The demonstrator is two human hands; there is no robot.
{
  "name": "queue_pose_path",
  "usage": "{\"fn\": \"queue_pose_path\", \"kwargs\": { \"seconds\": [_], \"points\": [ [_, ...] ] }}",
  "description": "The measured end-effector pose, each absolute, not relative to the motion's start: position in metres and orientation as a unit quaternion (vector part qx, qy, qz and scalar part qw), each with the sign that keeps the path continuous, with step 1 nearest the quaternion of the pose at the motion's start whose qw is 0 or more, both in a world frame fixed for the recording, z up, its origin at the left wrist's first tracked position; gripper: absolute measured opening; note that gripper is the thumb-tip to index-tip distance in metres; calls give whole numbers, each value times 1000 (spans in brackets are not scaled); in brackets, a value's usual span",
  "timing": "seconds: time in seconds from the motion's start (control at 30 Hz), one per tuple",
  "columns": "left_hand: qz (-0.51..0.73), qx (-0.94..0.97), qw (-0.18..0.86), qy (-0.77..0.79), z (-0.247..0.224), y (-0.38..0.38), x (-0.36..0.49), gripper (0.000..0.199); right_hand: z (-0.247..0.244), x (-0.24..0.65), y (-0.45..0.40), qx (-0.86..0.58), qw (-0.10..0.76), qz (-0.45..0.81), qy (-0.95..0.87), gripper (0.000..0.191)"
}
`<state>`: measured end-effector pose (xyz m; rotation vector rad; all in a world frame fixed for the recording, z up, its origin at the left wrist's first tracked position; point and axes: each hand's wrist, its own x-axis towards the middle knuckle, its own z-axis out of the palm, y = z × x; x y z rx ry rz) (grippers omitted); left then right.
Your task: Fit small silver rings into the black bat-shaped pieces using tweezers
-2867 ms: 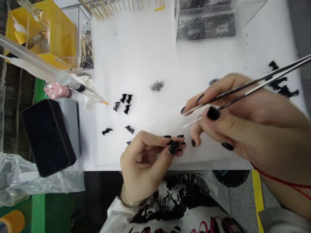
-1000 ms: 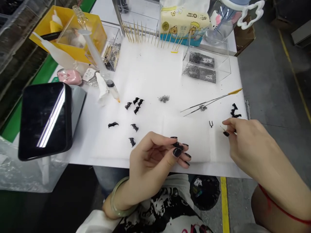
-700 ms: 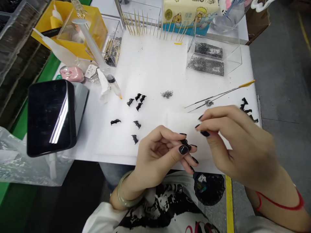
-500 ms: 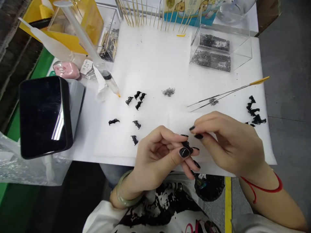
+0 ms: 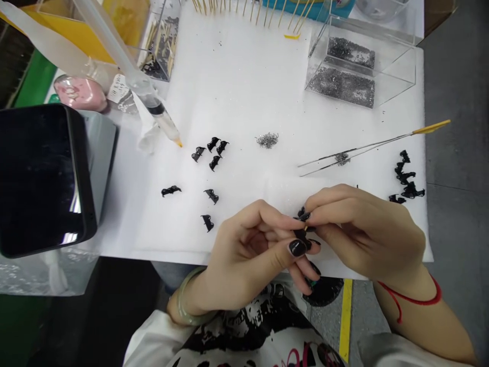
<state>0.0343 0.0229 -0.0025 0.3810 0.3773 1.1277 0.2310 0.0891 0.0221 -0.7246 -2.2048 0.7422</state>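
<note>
My left hand (image 5: 260, 250) pinches a small black bat-shaped piece (image 5: 301, 235) between thumb and fingers, above the front edge of the white foam sheet (image 5: 244, 107). Against it, my right hand (image 5: 362, 232) is closed in a pinch, fingertips meeting the left hand's. A tiny yellowish bit (image 5: 306, 229) shows at the right fingertips; the rest of what they hold is hidden. Several similar black pieces (image 5: 211, 196) lie left of my hands, and a cluster of black pieces (image 5: 409, 189) lies to the right. Tweezers (image 5: 430, 127) with a yellow end rest beyond my right hand.
Small grey piles of fine bits (image 5: 267, 140) lie mid-sheet. A clear acrylic box (image 5: 395, 76) with dark grains stands back right, thin wooden sticks (image 5: 270, 15) at the back. Leftward are a syringe (image 5: 143, 86), a pink item (image 5: 80, 93) and a black-screened device (image 5: 38, 178).
My right hand has come in to the left, its fingertips now touching the piece in my left hand. The camera view has shifted, so the table things sit differently in the picture.
</note>
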Motion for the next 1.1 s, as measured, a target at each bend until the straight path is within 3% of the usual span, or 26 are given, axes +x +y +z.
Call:
{"fn": "queue_pose_path", "kwargs": {
  "seconds": [1.1],
  "points": [
    [522,179,819,156,-2,25,33,16,22,233,89,-265,328,319,-849,29]
  ]
}}
